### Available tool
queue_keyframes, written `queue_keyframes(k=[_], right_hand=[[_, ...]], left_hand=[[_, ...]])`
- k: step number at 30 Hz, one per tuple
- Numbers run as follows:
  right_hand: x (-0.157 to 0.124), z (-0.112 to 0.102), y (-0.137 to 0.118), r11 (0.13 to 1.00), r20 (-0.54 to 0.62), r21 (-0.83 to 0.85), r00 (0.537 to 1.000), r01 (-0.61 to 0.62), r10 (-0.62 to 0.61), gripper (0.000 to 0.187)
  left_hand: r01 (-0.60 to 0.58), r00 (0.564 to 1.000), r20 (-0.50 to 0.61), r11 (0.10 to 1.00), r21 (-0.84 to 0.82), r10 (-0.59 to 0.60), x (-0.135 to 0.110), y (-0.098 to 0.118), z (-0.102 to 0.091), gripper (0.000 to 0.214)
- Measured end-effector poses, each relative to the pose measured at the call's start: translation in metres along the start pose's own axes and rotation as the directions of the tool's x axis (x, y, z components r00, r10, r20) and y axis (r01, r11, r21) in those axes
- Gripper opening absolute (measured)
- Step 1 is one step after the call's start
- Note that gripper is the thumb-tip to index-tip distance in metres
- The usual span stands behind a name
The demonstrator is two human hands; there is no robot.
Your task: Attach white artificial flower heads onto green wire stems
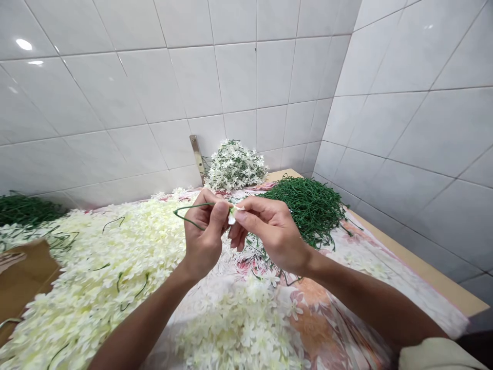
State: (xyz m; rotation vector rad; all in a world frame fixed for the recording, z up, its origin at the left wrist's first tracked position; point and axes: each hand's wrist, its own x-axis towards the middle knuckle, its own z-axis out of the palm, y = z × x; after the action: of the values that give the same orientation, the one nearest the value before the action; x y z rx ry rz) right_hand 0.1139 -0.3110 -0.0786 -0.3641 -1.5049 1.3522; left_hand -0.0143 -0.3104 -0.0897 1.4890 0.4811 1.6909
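My left hand (pixel 206 231) pinches a thin green plastic stem (pixel 183 209), which bends out to the left of the fingers. Close against it, my right hand (pixel 271 228) grips a small white artificial flower (pixel 231 216) between thumb and forefinger. Flower and stem meet at the fingertips, but the fingers hide how they join. Below the hands lies a heap of loose white flower heads (pixel 239 329). A much larger pile of cream-white flower heads (pixel 127 262) spreads to the left, with a few green stems on it.
Behind my right hand is a mound of green stems (pixel 308 205). White flowers on stems (pixel 234 167) are piled by the tiled wall (pixel 200 77), near a metal bracket (pixel 197 156). A brown cardboard piece (pixel 29 282) sits at left. A floral cloth (pixel 327 313) covers the table (pixel 435 282).
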Motion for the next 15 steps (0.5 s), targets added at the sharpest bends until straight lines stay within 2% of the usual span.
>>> queue_keyframes(k=[6, 11, 15], right_hand=[[0.0003, -0.0005, 0.0026, 0.990, -0.059, -0.140, 0.998, 0.027, -0.036, 0.026], [0.0000, -0.0039, 0.0074, 0.968, -0.078, -0.251, 0.996, 0.026, -0.047, 0.026], [-0.0021, -0.0029, 0.0075, 0.943, -0.093, -0.324, 0.989, 0.080, -0.116, 0.027]], left_hand=[[-0.031, 0.999, -0.041, 0.997, 0.077, 0.034, 0.0029, -0.0073, -0.0044, 0.029], [-0.074, 0.997, -0.023, 0.989, 0.125, 0.077, 0.0064, -0.0087, -0.0060, 0.030], [-0.012, 1.000, -0.021, 0.997, 0.079, 0.014, 0.0044, -0.0109, -0.0045, 0.028]])
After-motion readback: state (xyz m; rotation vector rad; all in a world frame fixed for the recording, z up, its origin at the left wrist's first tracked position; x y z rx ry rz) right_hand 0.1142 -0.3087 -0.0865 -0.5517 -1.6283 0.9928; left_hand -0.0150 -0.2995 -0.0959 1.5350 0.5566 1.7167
